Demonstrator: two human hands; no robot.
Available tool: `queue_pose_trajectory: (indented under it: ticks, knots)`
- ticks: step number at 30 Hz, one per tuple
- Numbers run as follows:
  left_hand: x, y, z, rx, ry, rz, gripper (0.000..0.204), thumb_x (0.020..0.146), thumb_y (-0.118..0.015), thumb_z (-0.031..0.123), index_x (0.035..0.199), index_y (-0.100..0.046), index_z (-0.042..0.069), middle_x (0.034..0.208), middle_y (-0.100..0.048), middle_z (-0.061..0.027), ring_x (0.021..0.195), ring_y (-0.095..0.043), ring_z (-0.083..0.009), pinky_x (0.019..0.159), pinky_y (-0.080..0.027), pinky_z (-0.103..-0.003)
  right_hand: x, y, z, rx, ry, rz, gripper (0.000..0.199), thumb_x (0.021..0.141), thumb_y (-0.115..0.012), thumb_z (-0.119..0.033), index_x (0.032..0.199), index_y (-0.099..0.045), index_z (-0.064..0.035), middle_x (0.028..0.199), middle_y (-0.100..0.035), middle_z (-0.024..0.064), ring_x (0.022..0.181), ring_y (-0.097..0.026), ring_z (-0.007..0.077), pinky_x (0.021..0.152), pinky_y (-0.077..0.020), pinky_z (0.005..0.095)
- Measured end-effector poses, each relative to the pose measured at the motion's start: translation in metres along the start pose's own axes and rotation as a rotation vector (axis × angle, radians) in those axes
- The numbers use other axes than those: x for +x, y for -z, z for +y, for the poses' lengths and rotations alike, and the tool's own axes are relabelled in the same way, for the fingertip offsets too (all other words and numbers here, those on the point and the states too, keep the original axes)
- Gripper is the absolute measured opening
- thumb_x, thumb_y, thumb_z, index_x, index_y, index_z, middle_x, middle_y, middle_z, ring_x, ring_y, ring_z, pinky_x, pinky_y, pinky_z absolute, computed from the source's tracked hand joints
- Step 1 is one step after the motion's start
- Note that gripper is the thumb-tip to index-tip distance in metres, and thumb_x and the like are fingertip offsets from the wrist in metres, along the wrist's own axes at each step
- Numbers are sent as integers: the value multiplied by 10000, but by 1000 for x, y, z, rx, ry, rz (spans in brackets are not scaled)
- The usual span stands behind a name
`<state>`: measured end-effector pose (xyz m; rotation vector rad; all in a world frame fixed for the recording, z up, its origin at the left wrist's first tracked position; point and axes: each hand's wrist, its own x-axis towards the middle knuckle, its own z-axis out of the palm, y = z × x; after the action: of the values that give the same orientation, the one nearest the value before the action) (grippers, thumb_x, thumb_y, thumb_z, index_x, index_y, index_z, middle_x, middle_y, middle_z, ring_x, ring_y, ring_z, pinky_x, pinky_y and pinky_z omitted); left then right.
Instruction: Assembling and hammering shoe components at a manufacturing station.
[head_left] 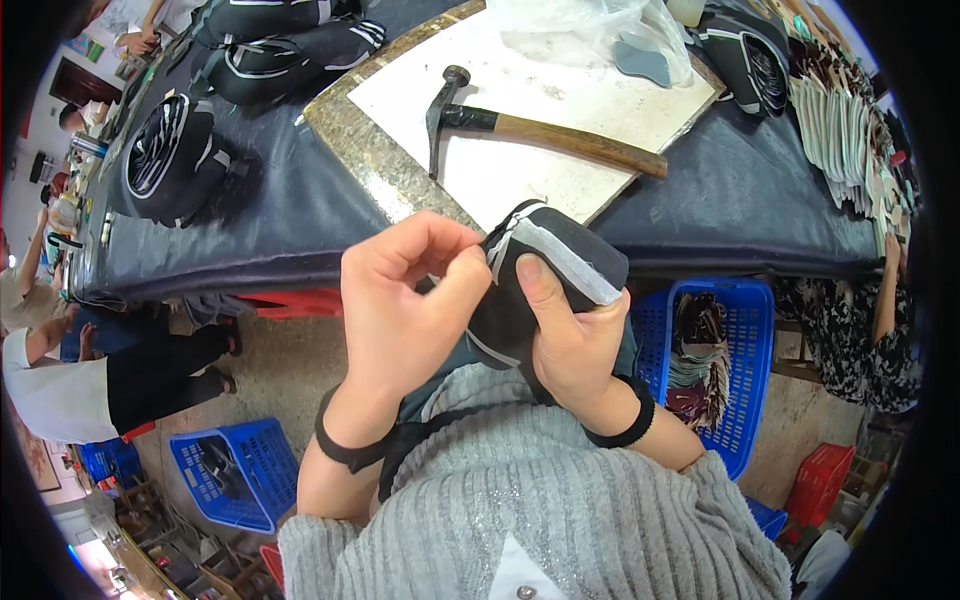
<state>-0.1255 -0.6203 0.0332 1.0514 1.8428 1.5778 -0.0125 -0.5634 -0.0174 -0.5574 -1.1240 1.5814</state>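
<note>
Dark cloth covered the desk (300, 200), where a hammer (550, 130) lay on a stone slab (560, 90) near its front edge. Just off that edge, the left hand (405, 300) and right hand (570, 335) pinched a black shoe piece (545, 265) with a grey strip between them.

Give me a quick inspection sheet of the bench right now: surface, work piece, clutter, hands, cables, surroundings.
Surface: dark cloth-covered table with a pale stone slab on it.
Job's things: black fabric piece with a grey strip, held over the table edge; hammer lying on the slab, untouched.
Clutter: black shoe uppers at left and rear; clear plastic bag; stack of pale cut pieces at right.
Grippers: left hand pinches the piece's edge; right hand grips it, thumb on the strip.
Cables: nothing seen.
Surroundings: blue baskets below; other people seated left and right.
</note>
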Motion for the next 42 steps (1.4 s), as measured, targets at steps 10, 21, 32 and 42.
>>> queue_pose_trajectory:
  ticks: [10, 21, 32, 42]
  knots:
    - [4, 3, -13, -48, -16, 115, 64, 850, -641, 38, 863, -629, -24, 742, -621, 6, 651, -533, -30, 592, -442, -203, 8, 2, 7, 252, -176, 89, 185, 903, -642, -38, 1075, -659, 26, 1007, -678, 42, 899, -609, 94, 806, -482, 236]
    - [-7, -12, -15, 549, -432, 92, 86, 746, -673, -27, 823, -637, -14, 688, -618, -97, 596, -620, -168, 573, -491, -250, 2, 3, 7, 109, -113, 26, 187, 904, -656, -75, 1067, -655, 18, 986, -675, 35, 879, -599, 93, 786, -483, 243]
    - [-16, 9, -14, -11, -81, 138, 70, 832, -629, -22, 895, -653, -42, 797, -651, -20, 709, -573, -57, 649, -460, -203, 7, 7, 8, 316, -395, 120, 198, 943, -597, -153, 1081, -634, -16, 1011, -675, 72, 902, -643, 157, 800, -519, 301]
    - [-20, 5, -29, -396, 156, -43, 216, 917, -572, 34, 1116, -589, -48, 989, -656, -63, 924, -594, -93, 825, -459, -228, 11, 13, 4, 489, -532, 136, 285, 973, -553, -219, 1179, -562, -23, 1115, -633, 88, 1014, -607, 172, 889, -497, 329]
